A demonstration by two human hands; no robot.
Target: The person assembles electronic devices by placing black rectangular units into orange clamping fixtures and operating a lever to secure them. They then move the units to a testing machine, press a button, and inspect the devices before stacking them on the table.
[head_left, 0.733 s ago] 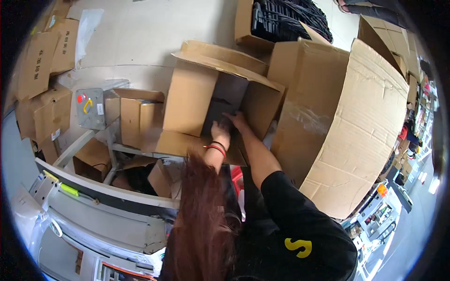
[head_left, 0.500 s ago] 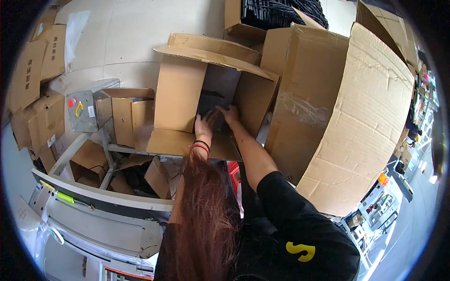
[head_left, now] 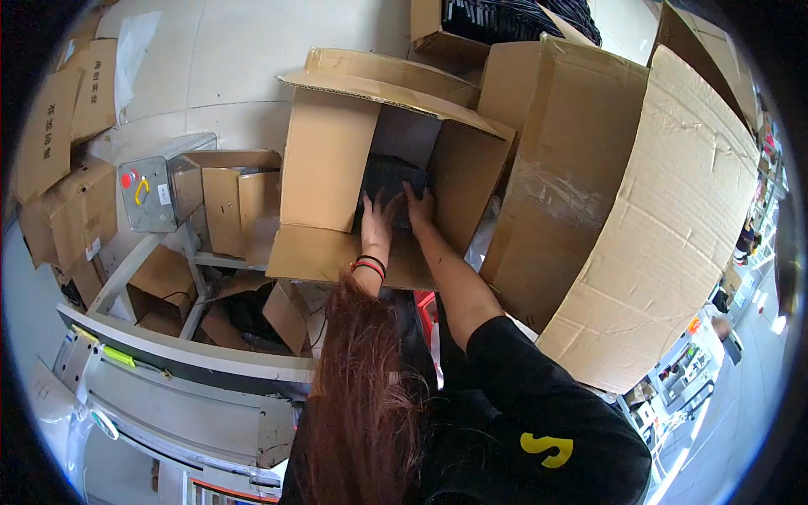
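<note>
An open cardboard box stands in front of me, its flaps folded outward. Deep inside it lies a dark block that looks like a stack of thin black pieces; I cannot make out their kind. My left hand, with black and red bands at the wrist, reaches in with its fingers stretched out against the near side of the stack. Close beside it on the right, my right hand has its fingers extended over the stack's right part. Neither hand visibly wraps round anything.
A larger open carton stands close on the right. Behind, another box holds black strips. To the left are a grey metal control box with a red button, a pale frame rail and more cartons.
Both hands have shifted slightly apart, and the left fingers now point further into the box. More of the black stack shows. The whole view has moved a little.
</note>
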